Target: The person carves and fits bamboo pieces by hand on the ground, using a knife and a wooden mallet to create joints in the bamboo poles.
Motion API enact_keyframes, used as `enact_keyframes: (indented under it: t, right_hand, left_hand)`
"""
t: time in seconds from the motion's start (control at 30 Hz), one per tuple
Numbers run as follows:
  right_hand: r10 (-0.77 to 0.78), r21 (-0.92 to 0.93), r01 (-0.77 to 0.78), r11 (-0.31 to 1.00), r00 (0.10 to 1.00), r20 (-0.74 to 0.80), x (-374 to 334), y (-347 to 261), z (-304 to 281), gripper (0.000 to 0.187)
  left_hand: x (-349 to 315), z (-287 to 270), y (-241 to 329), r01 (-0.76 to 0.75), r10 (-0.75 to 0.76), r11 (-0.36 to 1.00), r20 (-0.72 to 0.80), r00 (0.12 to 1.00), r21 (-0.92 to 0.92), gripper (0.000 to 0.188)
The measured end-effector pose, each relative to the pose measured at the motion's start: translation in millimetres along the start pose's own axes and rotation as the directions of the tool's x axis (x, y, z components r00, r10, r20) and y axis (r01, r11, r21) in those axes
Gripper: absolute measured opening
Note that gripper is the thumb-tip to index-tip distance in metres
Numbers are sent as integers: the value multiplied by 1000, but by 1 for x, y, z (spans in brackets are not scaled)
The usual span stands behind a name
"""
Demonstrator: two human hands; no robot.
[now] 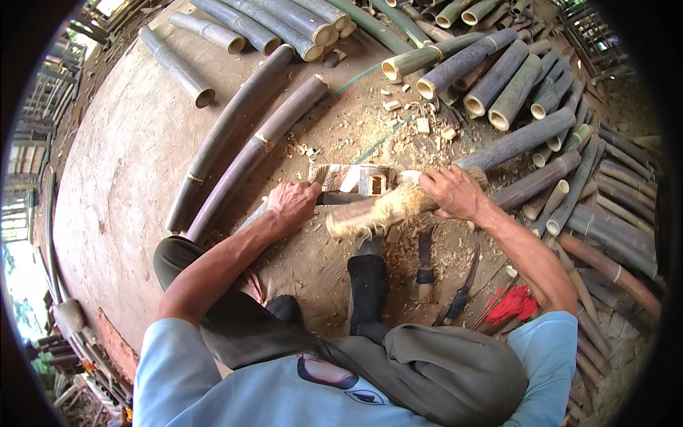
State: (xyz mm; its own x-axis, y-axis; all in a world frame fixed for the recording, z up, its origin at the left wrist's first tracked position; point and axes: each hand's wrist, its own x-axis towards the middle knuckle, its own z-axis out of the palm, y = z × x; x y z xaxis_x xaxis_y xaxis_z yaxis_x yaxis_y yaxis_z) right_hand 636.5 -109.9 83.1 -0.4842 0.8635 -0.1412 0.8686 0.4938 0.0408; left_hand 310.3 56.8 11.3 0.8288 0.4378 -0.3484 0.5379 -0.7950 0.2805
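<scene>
The right hand grips a bamboo length topped with fluffy shavings as the left hand clasps a dark blade.

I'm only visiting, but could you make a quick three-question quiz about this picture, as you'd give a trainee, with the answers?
1. Multiple choice: what does the person's right grip hold?
A) a hammer
B) a bamboo piece
C) a rope
2. True or false: the red bundle lies to the person's right.
3. Fill in the missing word: pale, curly ____ cling to the surface of that held piece.

Key: 1. B; 2. true; 3. shavings.
</scene>
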Motion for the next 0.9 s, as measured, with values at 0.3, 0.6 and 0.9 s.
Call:
enact_keyframes:
  t: [0.3, 0.6, 0.9]
  right_hand:
    - [-17, -128, 18, 992, 1000, 10, -2, 13, 18, 36]
    - [-16, 28, 18, 999, 997, -70, 2, 8, 0, 34]
    - [77, -98, -60, 993, 981, 180, 3, 22, -1, 61]
  left_hand:
    - [2, 4, -2, -21, 18, 999, 74, 997, 40, 31]
    - [1, 16, -6, -46, 49, 998, -101, 994, 36, 58]
    - [23, 8, -11, -30, 30, 1000, -73, 997, -3, 35]
